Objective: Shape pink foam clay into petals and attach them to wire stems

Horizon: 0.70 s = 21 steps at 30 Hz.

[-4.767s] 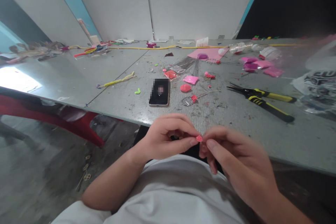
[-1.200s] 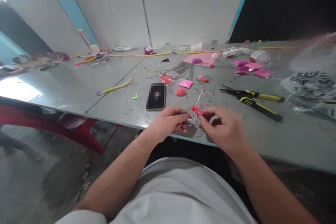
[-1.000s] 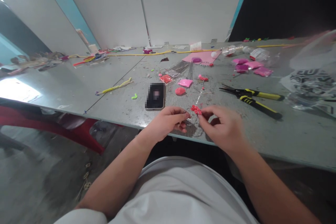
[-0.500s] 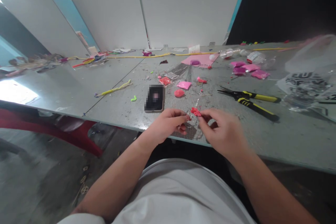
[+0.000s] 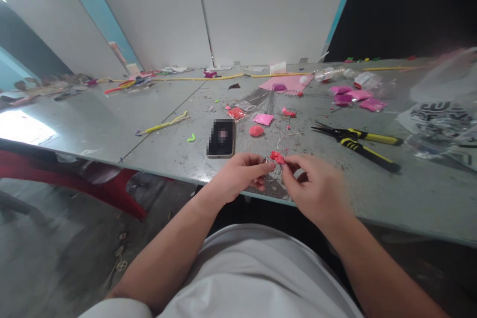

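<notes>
Just above the table's front edge, my right hand (image 5: 315, 184) pinches a small, bumpy red clay piece (image 5: 276, 157) between thumb and fingertips. My left hand (image 5: 246, 175) is closed beside it, its fingertips on a thin clear or metallic wire loop (image 5: 266, 161) that seems to join the red piece. How the two are fastened is too small to make out. Behind my hands lie a lump of red clay (image 5: 256, 131), a thin stick (image 5: 295, 133) and another red clay piece with a wire loop (image 5: 288, 113).
A phone (image 5: 221, 138) lies left of the clay lump. Yellow-and-black pliers (image 5: 357, 143) rest on the right, near a plastic bag (image 5: 439, 104). Pink packets (image 5: 357, 95), clear bottles (image 5: 367, 79), a pink sheet (image 5: 294, 82) and a yellow twisted strand (image 5: 164, 124) are farther off.
My left fingertips have shifted slightly right, closer to the red clay piece, which has turned a little. My right hand keeps its pinch. The view has shifted slightly.
</notes>
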Each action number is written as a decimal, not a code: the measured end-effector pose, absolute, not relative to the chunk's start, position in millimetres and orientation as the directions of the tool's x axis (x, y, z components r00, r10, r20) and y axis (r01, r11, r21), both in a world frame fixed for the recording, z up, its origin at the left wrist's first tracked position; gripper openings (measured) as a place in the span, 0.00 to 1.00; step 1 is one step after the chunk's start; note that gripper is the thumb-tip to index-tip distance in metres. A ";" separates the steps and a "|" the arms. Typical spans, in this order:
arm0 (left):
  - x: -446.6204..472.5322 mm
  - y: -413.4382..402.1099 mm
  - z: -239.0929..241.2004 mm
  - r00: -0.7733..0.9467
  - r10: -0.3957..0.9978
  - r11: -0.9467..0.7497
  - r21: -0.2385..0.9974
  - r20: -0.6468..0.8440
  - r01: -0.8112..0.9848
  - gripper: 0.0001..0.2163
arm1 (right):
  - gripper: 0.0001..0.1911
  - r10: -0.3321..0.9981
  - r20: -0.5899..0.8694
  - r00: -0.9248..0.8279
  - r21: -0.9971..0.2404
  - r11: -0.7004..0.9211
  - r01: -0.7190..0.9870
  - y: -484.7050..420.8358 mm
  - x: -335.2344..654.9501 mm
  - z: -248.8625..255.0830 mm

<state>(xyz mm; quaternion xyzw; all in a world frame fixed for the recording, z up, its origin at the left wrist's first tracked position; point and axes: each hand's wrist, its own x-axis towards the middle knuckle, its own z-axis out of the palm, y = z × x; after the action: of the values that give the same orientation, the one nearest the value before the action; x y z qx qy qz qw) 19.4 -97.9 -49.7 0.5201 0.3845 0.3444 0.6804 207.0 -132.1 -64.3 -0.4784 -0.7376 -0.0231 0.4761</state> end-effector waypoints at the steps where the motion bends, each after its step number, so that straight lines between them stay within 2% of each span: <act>1: 19.8 -98.4 -49.3 0.460 0.873 0.204 0.978 -0.160 -0.047 0.20 | 0.05 0.692 0.717 -0.084 -0.435 0.538 0.722 -132.2 205.5 -64.6; 5: 21.0 -101.1 -47.4 0.434 0.887 0.168 0.986 -0.159 0.018 0.21 | 0.06 0.729 0.681 -0.066 -0.505 0.533 0.679 -133.6 201.4 -65.6; 12: 17.5 -101.4 -50.2 0.457 0.881 0.151 0.988 -0.125 -0.019 0.20 | 0.07 0.829 0.559 -0.013 -0.694 0.477 0.539 -139.3 202.9 -62.3; 16: 13.5 -100.0 -51.1 0.512 0.851 0.167 0.984 -0.115 -0.058 0.18 | 0.06 0.826 0.563 -0.031 -0.697 0.495 0.519 -140.2 202.9 -61.8; 21: 11.7 -99.4 -48.6 0.541 0.832 0.224 0.967 -0.126 -0.120 0.17 | 0.05 0.763 0.645 -0.053 -0.621 0.563 0.546 -139.0 201.4 -62.3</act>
<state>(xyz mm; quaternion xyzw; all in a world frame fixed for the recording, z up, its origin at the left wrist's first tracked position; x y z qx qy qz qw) 11.7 -99.4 -48.6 0.5236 0.3401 0.3376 0.7044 201.4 -139.0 -62.3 -0.4557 -0.7180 0.1050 0.5155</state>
